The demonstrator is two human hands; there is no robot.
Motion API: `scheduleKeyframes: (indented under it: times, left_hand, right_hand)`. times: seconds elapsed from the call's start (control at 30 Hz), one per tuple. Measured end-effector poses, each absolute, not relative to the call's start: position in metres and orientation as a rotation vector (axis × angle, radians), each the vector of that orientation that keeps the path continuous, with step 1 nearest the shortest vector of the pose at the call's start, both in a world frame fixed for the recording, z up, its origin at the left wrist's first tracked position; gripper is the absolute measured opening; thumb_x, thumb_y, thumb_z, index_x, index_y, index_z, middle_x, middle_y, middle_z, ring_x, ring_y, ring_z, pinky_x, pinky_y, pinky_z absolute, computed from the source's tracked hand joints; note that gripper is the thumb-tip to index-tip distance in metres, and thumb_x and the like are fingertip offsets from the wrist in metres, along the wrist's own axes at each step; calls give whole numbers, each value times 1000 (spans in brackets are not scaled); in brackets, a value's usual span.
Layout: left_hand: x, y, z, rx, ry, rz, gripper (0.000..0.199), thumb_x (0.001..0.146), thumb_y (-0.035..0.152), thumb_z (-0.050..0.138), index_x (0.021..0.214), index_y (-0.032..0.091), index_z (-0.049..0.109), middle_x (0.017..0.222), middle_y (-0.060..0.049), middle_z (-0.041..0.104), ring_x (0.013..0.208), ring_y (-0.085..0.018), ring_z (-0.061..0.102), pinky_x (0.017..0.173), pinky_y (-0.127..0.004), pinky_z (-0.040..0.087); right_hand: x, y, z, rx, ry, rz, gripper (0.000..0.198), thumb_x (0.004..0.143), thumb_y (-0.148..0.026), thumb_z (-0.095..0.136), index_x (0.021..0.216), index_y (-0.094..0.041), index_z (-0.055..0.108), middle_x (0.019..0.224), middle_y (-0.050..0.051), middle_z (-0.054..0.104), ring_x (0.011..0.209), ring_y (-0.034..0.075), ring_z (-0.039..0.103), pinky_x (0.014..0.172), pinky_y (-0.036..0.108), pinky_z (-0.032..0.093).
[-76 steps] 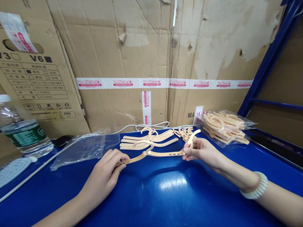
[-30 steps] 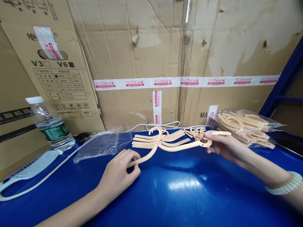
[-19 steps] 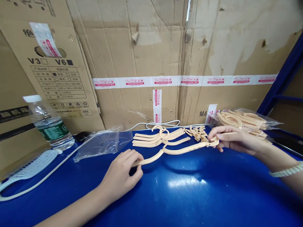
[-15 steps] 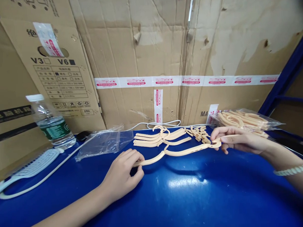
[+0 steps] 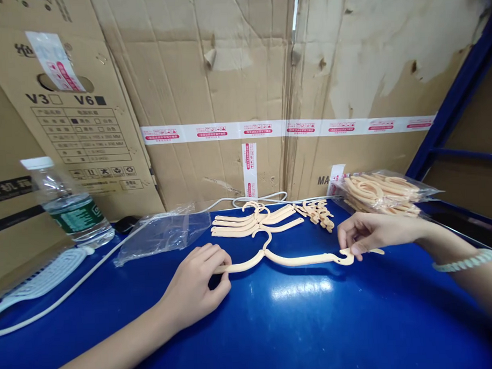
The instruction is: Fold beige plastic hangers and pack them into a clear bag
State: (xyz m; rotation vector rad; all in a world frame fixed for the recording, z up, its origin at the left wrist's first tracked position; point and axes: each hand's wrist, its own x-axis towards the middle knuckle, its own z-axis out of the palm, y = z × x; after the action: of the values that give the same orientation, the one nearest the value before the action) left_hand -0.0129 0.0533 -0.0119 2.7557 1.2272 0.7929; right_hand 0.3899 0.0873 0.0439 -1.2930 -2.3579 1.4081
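Observation:
A beige plastic folding hanger (image 5: 301, 259) stretches between my hands just over the blue table, its curved hook pointing to the back. My left hand (image 5: 198, 277) pinches the hanger's left end between thumb and fingers. At the other end, my right hand (image 5: 371, 235) is closed on a small beige hook piece (image 5: 346, 258), which meets the tip of the hanger's right arm. Whether the two are joined I cannot tell. Behind the hanger lies a row of similar hangers (image 5: 233, 230), with a small pile of loose beige hook pieces (image 5: 317, 214) to their right.
A clear bag of beige hanger parts (image 5: 385, 187) lies at the back right. At left are an empty clear bag (image 5: 159, 236), a water bottle (image 5: 75, 212), a pale blue hairbrush (image 5: 51, 274) and a white cable (image 5: 76, 290). Cardboard (image 5: 213, 169) walls the back.
My right hand has tilted and come down a little with the hook piece, and the hanger's right arm has dropped too. My left hand keeps its pinch. The view has swung slightly right.

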Motion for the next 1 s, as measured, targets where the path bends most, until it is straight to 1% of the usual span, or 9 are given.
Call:
scheduleKeyframes:
  times: [0.13,0.3,0.5,0.67,0.8,1.0]
  left_hand:
    - [-12,54,-11,2767,1227,780,11,82,14,44,80,21,52,79,-1,58,74,-19,51,71,-35,37]
    - [-12,55,-11,2787,1233,762,13,82,14,44,80,21,54,80,-1,60,75,-19,53,72,-35,39]
    - [-12,55,-12,2775,1231,755,18,88,16,41,84,20,58,84,-3,62,79,-19,57,74,-33,44]
    - [-12,56,-11,2769,1278,755,17,88,15,42,84,21,58,84,-3,62,80,-20,58,73,-33,45]
    - [-13,56,-11,2744,1299,780,16,87,16,41,82,21,55,83,-2,61,79,-19,58,72,-32,44]
    - [-12,54,-9,2784,1297,738,14,82,14,41,72,21,47,74,0,55,71,-18,52,69,-33,40]
  right_hand:
    - [392,89,41,-1278,-2410,1376,28,75,-37,76,86,-13,71,77,5,70,66,13,60,56,22,42]
    - [387,86,42,-1355,-2426,1328,35,69,-43,78,82,-12,72,72,5,69,63,14,60,55,23,42]
    - [380,85,41,-1467,-2426,1152,35,73,-50,73,78,-15,72,73,5,71,68,19,63,60,27,44]
    - [378,88,34,-1483,-2408,1131,38,73,-51,73,80,-15,71,72,5,70,65,18,61,58,27,43]
    - [377,89,32,-1474,-2421,1073,38,74,-52,72,83,-15,70,71,4,67,63,16,58,56,26,41]
    - [377,88,33,-1457,-2459,1124,38,76,-52,71,82,-15,69,69,2,64,62,15,56,56,25,40]
